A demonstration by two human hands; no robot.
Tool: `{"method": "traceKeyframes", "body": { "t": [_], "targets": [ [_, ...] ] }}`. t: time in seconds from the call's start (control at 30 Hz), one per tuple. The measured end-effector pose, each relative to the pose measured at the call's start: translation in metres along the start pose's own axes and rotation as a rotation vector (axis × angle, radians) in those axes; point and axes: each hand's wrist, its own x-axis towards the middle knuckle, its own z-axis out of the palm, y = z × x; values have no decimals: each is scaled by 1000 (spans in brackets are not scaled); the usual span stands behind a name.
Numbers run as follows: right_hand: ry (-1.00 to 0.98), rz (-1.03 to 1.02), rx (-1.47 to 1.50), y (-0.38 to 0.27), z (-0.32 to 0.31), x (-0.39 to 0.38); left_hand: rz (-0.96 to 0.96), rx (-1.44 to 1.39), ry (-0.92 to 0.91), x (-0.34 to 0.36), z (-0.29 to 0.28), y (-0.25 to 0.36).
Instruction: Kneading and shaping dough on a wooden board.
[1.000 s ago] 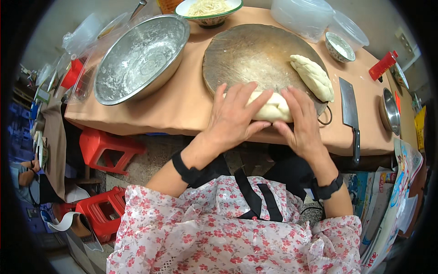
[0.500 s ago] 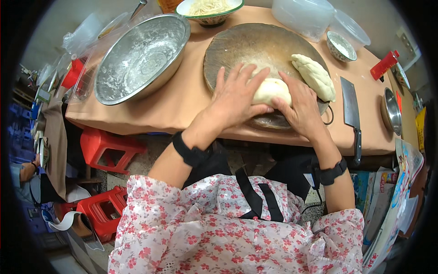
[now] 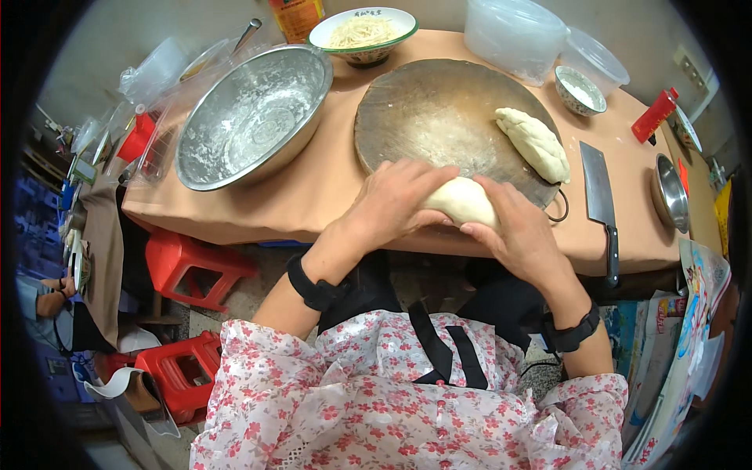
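Dough (image 3: 464,201) drawn nearer, clasped between left grip (image 3: 394,197) and right grip (image 3: 518,229)

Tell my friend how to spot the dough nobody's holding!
Find the round wooden board on the table. Along its right side, left of the cleaver, lies a long, lumpy dough piece. Unlike the smoother dough between left hand and right hand, it lies untouched.

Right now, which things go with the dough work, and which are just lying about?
Probably in the work:
- dough piece, between left hand and right hand
- round board, bearing second dough piece

Probably lying about:
- red bottle
- red stools
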Motion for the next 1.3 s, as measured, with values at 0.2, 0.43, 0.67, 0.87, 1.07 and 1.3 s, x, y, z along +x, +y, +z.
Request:
{"method": "traceKeyframes", "body": {
  "t": [0.2, 0.43, 0.67, 0.87, 1.07, 1.3],
  "targets": [
    [146, 33, -194, 12, -6, 24, -61, 138, 139, 19, -6, 1],
    [182, -143, -268, 0, 11, 12, -29, 367, 13, -1, 23, 22],
    [97, -31, -235, 40, 14, 64, -203, 198, -305, 60, 3, -14],
    [189, -19, -280, 51, 19, 71, -264, 174, -381, 81, 7, -26],
    [159, -79, -108, 16, 17, 26, -71, 336, -67, 20, 14, 8],
    [106, -161, -270, -2, 19, -28, -49, 339, -159, -23, 6, 43]
  ]
}}
